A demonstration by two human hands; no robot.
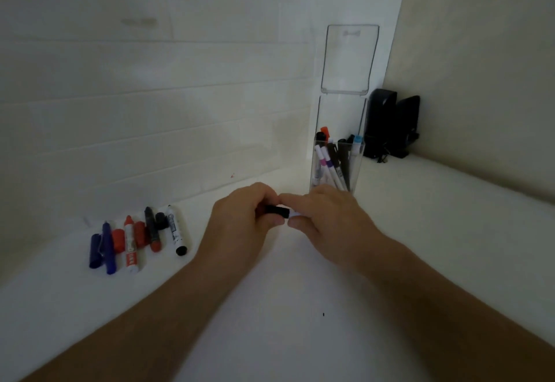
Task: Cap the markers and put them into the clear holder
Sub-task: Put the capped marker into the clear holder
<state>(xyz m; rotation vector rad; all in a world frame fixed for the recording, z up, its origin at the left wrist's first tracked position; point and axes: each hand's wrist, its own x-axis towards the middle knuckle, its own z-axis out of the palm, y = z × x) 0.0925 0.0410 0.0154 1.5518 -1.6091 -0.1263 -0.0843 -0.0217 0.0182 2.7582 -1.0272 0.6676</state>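
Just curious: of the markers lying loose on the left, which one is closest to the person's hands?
The white marker with the black end, at the right edge of the row. The red and blue ones lie farther left, away from the left hand.

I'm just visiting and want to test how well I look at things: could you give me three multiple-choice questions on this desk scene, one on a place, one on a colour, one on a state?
1. Where do the loose markers lie?
A. Left of the hands
B. Inside the black stand
C. Right of the clear holder

2. What colour is the cap between the two hands?
A. Yellow
B. Black
C. Green

3. How is the clear holder's lid?
A. Shut flat
B. Lying on the desk
C. Flipped up, open

Answers:
1 A: the markers sit in a row on the white surface left of the left hand.
2 B: a black piece shows between the left hand and the right hand.
3 C: the lid stands upright above the holder's open top.
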